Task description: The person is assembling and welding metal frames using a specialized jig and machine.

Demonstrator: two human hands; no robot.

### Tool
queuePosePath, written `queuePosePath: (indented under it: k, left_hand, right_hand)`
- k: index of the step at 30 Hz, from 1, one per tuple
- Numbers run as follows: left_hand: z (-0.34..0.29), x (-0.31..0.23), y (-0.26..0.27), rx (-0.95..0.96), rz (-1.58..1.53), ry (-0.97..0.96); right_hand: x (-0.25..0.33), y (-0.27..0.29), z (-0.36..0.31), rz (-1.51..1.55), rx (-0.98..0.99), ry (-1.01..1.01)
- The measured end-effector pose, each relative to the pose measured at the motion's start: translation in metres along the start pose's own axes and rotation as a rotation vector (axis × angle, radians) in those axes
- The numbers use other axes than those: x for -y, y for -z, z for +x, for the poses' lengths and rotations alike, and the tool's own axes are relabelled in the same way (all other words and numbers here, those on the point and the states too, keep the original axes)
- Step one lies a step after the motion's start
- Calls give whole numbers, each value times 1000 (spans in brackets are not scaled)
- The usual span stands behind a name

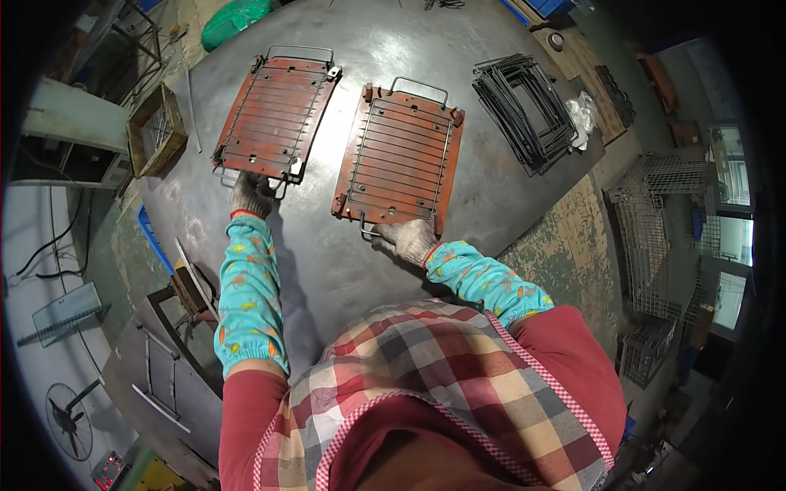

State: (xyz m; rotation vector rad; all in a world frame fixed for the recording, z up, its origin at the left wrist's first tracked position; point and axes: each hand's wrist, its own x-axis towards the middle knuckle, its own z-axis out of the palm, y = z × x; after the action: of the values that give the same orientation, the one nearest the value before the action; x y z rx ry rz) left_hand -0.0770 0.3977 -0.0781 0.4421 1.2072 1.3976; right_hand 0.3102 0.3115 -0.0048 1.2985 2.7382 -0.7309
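Two reddish-brown rectangular boards lie on the grey metal table, each with a wire handle at both short ends. On the left board and the right board, thin parallel rods run crosswise between longer side rods. My left hand, in a dark-stained knit glove, closes on the near handle of the left board. Its fingertips are partly hidden beside the board edge. In a greyish knit glove, my right hand curls its fingers round the near handle of the right board.
Black rectangular wire frames are piled at the far right, beside crumpled white plastic. A wooden box holding thin rods stands past the left edge. A green bag is at the far left, and wire mesh baskets stand off to the right.
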Motion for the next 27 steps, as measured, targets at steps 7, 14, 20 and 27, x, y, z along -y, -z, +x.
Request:
queuePosePath:
  k: [7, 14, 20, 27]
  left_hand:
    - [-85, -18, -23, -492, -230, 248]
    - [-202, 31, 5, -584, -232, 198]
    - [-332, 53, 1, -764, -150, 272]
    - [-404, 83, 16, -881, 23, 489]
  right_hand:
    - [-9, 8, -5, 86, 11, -6]
    - [-19, 5, -8, 96, -103, 59]
    - [-26, 5, 2, 43, -37, 139]
    - [-79, 25, 59, 14, 58, 40]
